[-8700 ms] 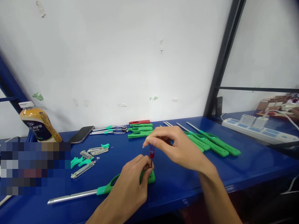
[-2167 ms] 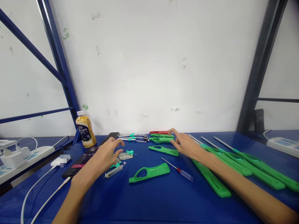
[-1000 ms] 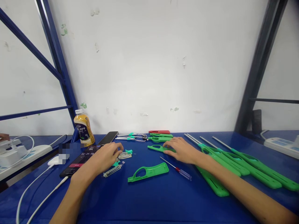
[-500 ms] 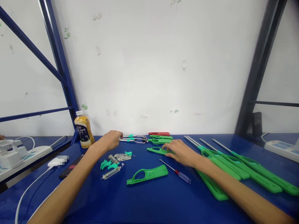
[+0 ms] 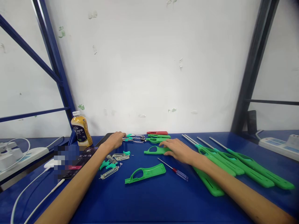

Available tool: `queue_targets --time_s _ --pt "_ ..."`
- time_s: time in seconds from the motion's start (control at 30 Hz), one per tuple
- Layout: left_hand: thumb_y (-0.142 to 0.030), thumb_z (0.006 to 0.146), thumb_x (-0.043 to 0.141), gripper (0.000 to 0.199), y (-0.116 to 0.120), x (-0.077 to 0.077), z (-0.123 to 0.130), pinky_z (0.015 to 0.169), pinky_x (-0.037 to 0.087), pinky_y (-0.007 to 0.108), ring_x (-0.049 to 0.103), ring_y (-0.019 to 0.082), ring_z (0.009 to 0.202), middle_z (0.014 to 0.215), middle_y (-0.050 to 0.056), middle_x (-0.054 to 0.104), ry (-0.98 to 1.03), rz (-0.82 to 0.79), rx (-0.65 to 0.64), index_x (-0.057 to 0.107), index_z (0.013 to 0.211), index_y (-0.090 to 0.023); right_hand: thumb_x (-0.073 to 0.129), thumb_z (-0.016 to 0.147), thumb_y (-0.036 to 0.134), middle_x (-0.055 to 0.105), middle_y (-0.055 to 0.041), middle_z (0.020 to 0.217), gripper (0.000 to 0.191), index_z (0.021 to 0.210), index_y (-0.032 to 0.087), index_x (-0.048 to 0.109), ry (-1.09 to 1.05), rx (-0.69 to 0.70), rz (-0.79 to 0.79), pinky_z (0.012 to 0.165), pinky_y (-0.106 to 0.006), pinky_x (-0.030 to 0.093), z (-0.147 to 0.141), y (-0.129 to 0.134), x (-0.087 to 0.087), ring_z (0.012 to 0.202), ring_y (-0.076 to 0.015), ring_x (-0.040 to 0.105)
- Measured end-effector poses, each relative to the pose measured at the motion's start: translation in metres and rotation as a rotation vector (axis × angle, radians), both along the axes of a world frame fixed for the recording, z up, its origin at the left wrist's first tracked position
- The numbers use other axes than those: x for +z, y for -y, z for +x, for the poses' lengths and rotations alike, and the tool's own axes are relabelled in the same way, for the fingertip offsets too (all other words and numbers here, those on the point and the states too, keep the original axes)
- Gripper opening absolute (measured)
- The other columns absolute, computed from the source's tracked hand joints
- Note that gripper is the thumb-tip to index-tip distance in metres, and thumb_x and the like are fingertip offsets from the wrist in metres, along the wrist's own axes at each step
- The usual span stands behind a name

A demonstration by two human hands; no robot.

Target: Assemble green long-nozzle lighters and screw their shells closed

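Reaches with the left hand (image 5: 116, 139) toward the far edge of the tabletop (image 5: 149, 202), with fingers curled down at the ends of thin metal tubes (image 5: 130, 140) with teal collars and wires; cannot tell whether pinching them. Has the right hand (image 5: 177, 151) short of the far edge, right of the middle, with fingers bent over the wide end of a green handle half (image 5: 161, 151); cannot tell whether closed on it. Shows a second green half (image 5: 151, 172) closer to the near edge, hollow side up, and just right of it a screwdriver (image 5: 180, 174) with a clear purplish handle and red collar. Shows beyond, along the far edge, a red handle half (image 5: 157, 133). Can see clear and teal small parts (image 5: 112, 165) left of the middle, and green handles with metal tubes (image 5: 247, 169) toward the right edge.

Can read "26:5" among the figures on the lit phone (image 5: 81, 157) at the left, with the first digits partly blocked by pixelation and the last one unclear. Can make out a round emblem and pale characters, too small to read, on the dark label of a yellow bottle (image 5: 80, 129) near the far edge, beside a blue post (image 5: 66, 99).
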State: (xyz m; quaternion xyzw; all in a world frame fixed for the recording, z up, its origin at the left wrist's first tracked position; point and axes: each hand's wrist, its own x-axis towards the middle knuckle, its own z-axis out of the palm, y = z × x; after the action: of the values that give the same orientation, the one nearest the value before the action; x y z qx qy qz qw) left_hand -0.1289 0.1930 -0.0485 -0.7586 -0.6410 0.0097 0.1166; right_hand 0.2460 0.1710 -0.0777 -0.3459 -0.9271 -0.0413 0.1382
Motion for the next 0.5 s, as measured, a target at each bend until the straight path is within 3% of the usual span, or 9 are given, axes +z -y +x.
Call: queue_targets --time_s 0.2,0.37,0.5 --pt "-0.036 0.104 0.069 0.035 -0.007 -0.008 -0.007 0.095 0.061 0.048 0.07 0.027 0.113 0.135 0.011 0.066 0.006 -0.033 -0.018 0.064 0.134 -0.019 0.068 0.104 0.036 0.068 -0.0099 0.132 0.033 0.132 0.019 0.066 0.02 -0.011 -0.011 0.093 -0.046 0.061 0.002 -0.003 -0.006 0.11 -0.0249 0.071" --pt "-0.036 0.104 0.069 0.035 -0.01 -0.011 -0.011 0.095 0.061 0.048 0.07 0.026 0.113 0.135 0.011 0.066 -0.027 -0.028 -0.028 0.065 0.134 -0.019 0.068 0.104 0.037 0.07 -0.0089 0.126 0.031 0.129 0.018 0.066 -0.018 -0.008 0.014 0.089 -0.044 0.062 0.0 0.004 0.0 0.104 -0.0231 0.072" --pt "-0.036 0.104 0.069 0.035 -0.007 -0.011 -0.009 0.095 0.061 0.048 0.069 0.027 0.113 0.135 0.011 0.066 -0.074 -0.008 -0.05 0.065 0.134 -0.019 0.068 0.101 0.02 0.071 -0.006 0.114 0.016 0.117 0.018 0.067 -0.075 0.032 0.083 0.08 -0.035 0.057 -0.003 0.012 0.01 0.091 -0.0186 0.069"
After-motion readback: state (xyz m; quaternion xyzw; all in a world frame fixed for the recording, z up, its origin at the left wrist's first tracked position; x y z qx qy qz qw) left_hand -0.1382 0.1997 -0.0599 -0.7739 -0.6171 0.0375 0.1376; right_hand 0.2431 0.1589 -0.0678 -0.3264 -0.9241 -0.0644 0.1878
